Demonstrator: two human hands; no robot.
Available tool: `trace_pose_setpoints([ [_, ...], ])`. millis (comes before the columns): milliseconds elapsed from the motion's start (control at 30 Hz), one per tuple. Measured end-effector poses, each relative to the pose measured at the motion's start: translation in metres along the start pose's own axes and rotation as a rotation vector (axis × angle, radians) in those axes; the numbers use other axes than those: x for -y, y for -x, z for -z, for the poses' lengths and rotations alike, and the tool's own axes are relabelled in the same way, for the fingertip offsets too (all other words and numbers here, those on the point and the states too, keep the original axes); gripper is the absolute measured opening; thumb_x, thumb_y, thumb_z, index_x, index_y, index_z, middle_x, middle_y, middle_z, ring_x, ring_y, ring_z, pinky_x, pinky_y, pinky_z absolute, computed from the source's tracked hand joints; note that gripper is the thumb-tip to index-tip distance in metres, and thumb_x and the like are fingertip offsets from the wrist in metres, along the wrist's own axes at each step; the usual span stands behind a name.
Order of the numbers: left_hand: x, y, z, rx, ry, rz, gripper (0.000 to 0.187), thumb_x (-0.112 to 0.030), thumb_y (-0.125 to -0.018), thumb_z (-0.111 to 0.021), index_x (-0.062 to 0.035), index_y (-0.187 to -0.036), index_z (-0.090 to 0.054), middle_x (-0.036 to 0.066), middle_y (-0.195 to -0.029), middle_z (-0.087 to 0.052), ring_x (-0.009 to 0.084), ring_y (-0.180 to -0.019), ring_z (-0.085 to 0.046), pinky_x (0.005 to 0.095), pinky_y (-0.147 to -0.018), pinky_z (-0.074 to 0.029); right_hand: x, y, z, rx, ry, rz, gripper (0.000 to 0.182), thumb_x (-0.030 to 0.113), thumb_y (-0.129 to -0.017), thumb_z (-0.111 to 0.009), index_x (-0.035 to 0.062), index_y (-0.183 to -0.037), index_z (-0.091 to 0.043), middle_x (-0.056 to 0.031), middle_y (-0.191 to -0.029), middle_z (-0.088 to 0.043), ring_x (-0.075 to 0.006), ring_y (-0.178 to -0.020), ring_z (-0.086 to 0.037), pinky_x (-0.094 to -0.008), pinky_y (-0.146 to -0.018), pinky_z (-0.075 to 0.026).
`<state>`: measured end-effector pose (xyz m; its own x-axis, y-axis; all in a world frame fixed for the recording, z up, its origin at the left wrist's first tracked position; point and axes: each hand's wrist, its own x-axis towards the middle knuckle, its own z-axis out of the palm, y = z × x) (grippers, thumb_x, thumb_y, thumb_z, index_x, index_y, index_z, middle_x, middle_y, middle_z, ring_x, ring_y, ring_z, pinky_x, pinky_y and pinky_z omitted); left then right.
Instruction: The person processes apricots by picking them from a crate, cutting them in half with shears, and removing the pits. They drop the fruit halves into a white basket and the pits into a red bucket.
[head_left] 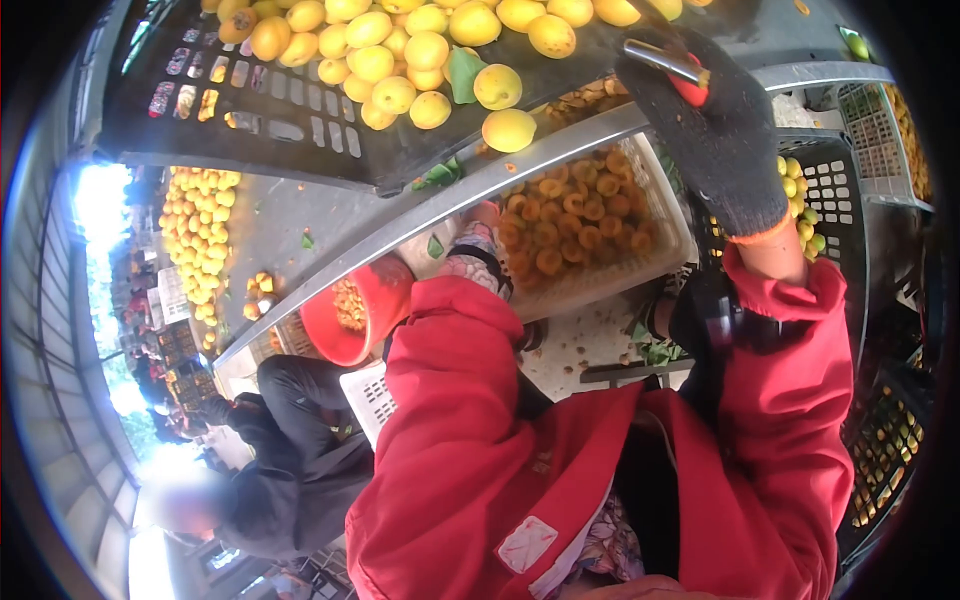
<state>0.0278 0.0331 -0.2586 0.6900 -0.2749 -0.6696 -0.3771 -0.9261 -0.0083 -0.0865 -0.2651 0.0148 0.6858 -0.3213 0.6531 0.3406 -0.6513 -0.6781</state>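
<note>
My right hand (705,130), in a black knitted glove with an orange cuff, is closed at the table's metal edge. It grips a short tool (665,62) with a silvery metal shaft and a red part; its working end cannot be made out. My left hand (485,213) shows only partly below the table edge, past a floral sleeve and dark band, so its fingers are mostly hidden. Beside it, a pale crate (600,283) holds halved orange apricots (572,215). Whole yellow apricots (425,50) lie in and around a tipped black crate (270,130) on the table.
A red bucket (390,290) with apricot stones (348,305) stands left of my left arm. More apricots (200,230) are heaped farther along the metal table (290,215). A person in dark clothes (300,450) sits at left. Black crates (830,185) stand on my right.
</note>
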Motion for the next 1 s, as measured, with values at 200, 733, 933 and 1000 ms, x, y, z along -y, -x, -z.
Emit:
trace_pose_setpoints([
  [200,-0.034,0.03,0.029,0.007,-0.051,-0.245,0.044,-0.04,-0.09,-0.06,-0.0039,-0.115,-0.065,0.021,-0.109,-0.068,0.0363,-0.108,-0.062,0.0442,-0.093,-0.048,0.007,-0.002,0.003,-0.11,-0.052,-0.181,0.029,0.016,-0.083,-0.075,0.0036,-0.107,-0.066,-0.0166,-0.09,-0.069,-0.0343,-0.08,-0.068,-0.0358,-0.069,-0.053],
  [733,-0.034,0.191,0.262,-1.083,0.131,-0.182,0.033,-0.019,-0.09,-0.06,-0.0024,-0.119,-0.061,0.021,-0.096,-0.069,0.0392,-0.091,-0.066,0.0442,-0.08,-0.052,-0.018,-0.007,0.004,-0.015,-0.217,-0.564,0.024,0.015,-0.088,-0.071,0.0023,-0.108,-0.068,-0.0058,-0.089,-0.07,-0.0099,-0.081,-0.062,-0.0282,-0.075,-0.051],
  [933,-0.006,0.169,0.274,-0.956,0.432,0.086,0.045,-0.015,-0.087,-0.063,-0.0007,-0.128,-0.055,0.026,-0.121,-0.061,0.0381,-0.114,-0.058,0.0429,-0.096,-0.046,-0.018,-0.007,0.003,-0.025,-0.199,-0.521,0.026,0.018,-0.088,-0.071,0.0015,-0.108,-0.067,-0.0062,-0.085,-0.069,-0.0115,-0.076,-0.061,-0.0296,-0.072,-0.05],
  [1000,-0.007,0.161,0.276,-1.098,0.421,-0.053,0.049,-0.019,-0.087,-0.065,0.0004,-0.13,-0.054,0.026,-0.124,-0.059,0.0391,-0.117,-0.056,0.0434,-0.099,-0.045,-0.018,-0.009,0.001,-0.023,-0.157,-0.495,0.026,0.019,-0.089,-0.071,0.0015,-0.107,-0.067,-0.0074,-0.084,-0.069,-0.0124,-0.075,-0.061,-0.0303,-0.072,-0.05],
])
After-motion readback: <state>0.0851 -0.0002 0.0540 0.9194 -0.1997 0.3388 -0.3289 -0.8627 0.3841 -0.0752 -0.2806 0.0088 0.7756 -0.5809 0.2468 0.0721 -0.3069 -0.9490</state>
